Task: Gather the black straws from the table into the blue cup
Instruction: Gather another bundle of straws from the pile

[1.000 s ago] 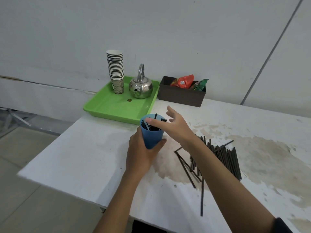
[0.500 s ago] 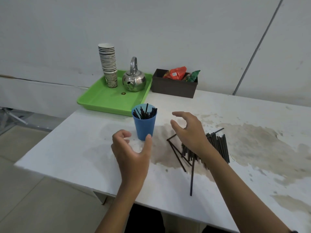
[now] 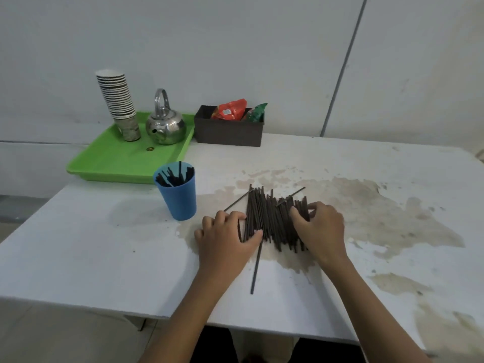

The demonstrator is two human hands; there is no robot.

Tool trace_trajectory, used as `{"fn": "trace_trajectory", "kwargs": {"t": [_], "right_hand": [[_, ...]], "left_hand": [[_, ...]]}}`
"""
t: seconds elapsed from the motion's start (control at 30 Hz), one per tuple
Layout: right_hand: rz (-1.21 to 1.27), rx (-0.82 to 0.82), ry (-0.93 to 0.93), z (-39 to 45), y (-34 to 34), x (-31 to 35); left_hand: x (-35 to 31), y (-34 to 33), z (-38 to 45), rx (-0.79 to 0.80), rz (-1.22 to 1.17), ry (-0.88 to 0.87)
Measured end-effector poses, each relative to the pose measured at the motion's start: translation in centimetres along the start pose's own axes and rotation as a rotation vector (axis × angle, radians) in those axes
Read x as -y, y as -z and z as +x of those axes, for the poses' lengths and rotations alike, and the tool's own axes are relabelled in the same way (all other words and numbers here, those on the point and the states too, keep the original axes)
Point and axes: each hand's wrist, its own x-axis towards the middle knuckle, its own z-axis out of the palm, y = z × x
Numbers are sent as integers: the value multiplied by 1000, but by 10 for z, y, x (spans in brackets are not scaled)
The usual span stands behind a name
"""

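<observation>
Head view: a white table [image 3: 78,258], stained brown across its right half, bears a loose pile of black straws [image 3: 272,218] at centre. Left hand [image 3: 225,239] rests at the pile's left edge, fingers curled with the thumb [image 3: 255,235] pressed against the nearest straws; whether any straw is actually pinched cannot be told. Right hand [image 3: 318,226] lies over the pile's right side, fingers bent down onto the straws and slightly spread. One long straw [image 3: 255,268] juts out of the pile toward the near edge (its far end passes beneath the left thumb). Blue cup [image 3: 178,195] stands upright just left of the pile, apart from both hands, already holding a bunch of black straws. Far left, a green tray [image 3: 110,161] carries a stack of paper cups [image 3: 117,100] and a steel kettle [image 3: 166,124]. Right of the tray, against the wall, a dark box [image 3: 227,132] holds red and green packets [image 3: 233,110].
</observation>
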Motion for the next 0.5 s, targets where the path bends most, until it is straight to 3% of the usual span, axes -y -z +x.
{"fn": "trace_trajectory", "kwargs": {"t": [0.23, 0.37, 0.5], "right_hand": [[145, 0, 0, 5, 4, 5], [-45, 101, 61, 8, 3, 14], [-222, 139, 80, 11, -4, 24]], "left_hand": [[-26, -11, 15, 44, -40, -35], [-23, -13, 14, 42, -65, -64], [-22, -9, 12, -35, -239, -30]]}}
